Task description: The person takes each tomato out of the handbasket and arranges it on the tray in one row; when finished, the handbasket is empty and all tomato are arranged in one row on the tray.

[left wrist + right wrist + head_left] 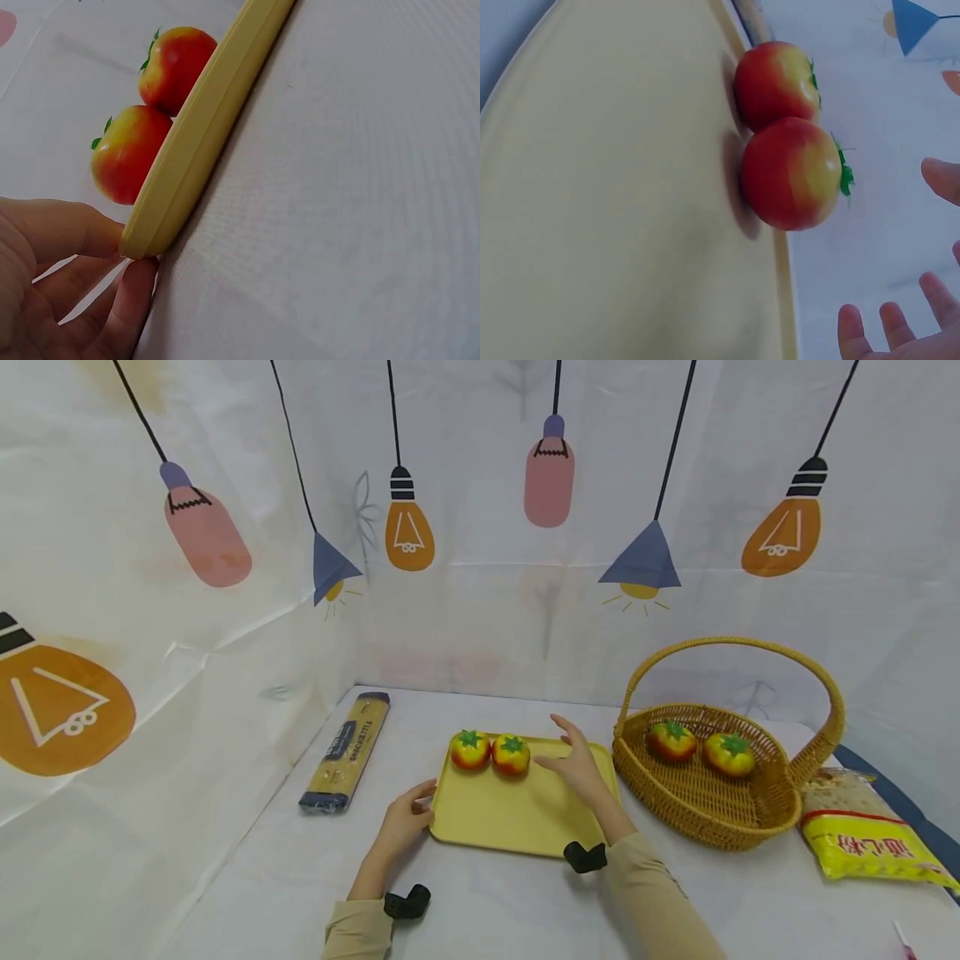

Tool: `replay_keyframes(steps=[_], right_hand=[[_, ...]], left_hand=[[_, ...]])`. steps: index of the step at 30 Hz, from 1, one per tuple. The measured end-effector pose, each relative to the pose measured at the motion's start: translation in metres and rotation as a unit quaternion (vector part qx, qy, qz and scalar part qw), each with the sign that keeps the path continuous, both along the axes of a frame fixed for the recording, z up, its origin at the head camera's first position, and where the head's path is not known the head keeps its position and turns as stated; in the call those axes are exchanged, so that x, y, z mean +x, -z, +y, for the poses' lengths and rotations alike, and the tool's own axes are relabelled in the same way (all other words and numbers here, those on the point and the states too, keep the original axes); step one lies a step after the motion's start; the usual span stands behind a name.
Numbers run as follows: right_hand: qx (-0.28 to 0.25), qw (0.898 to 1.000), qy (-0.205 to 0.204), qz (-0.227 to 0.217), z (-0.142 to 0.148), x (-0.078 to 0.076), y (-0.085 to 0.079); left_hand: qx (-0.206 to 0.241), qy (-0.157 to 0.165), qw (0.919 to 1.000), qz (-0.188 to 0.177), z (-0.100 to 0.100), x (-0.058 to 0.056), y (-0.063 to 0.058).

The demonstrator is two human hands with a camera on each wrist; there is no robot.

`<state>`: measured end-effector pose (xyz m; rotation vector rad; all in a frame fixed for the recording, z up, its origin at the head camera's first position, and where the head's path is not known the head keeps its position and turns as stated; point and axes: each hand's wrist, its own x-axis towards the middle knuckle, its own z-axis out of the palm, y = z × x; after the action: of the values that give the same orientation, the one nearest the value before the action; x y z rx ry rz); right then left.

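Two tomatoes (470,753) on the tray (510,818) seemed light, side-graspable; left fingers (82,229) pinched its left edge, right fingers (895,326) were apart.

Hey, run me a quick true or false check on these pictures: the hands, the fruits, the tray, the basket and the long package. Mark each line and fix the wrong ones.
1. Two red-and-yellow fruits sit on the yellow tray. True.
2. The left hand touches the tray's edge. True.
3. Both hands grip fruits. False: neither does, and the right hand holds nothing.
4. Every fruit is on the tray. False: two other fruits lie in the wicker basket.
5. The long package lies left of the tray. True.
6. The basket stands left of the tray. False: it stands to the right.
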<state>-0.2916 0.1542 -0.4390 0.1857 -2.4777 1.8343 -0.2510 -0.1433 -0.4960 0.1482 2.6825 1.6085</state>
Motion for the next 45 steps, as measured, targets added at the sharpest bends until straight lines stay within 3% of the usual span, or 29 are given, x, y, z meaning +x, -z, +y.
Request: replay_keyframes(steps=[20, 34, 45], right_hand=[[-0.022, 0.999, 0.026, 0.019, 0.045, 0.019, -0.013], [-0.052, 0.994, 0.087, 0.03, 0.075, 0.035, -0.023], [-0.067, 0.991, 0.109, 0.039, 0.097, 0.04, -0.031]], left_hand=[[-0.009, 0.0, 0.9999, 0.012, -0.001, -0.001, -0.002], [-0.004, -0.002, 1.0, 0.004, 0.001, 0.0, -0.001], [-0.003, 0.002, 0.9999, 0.014, 0.001, 0.001, -0.002]])
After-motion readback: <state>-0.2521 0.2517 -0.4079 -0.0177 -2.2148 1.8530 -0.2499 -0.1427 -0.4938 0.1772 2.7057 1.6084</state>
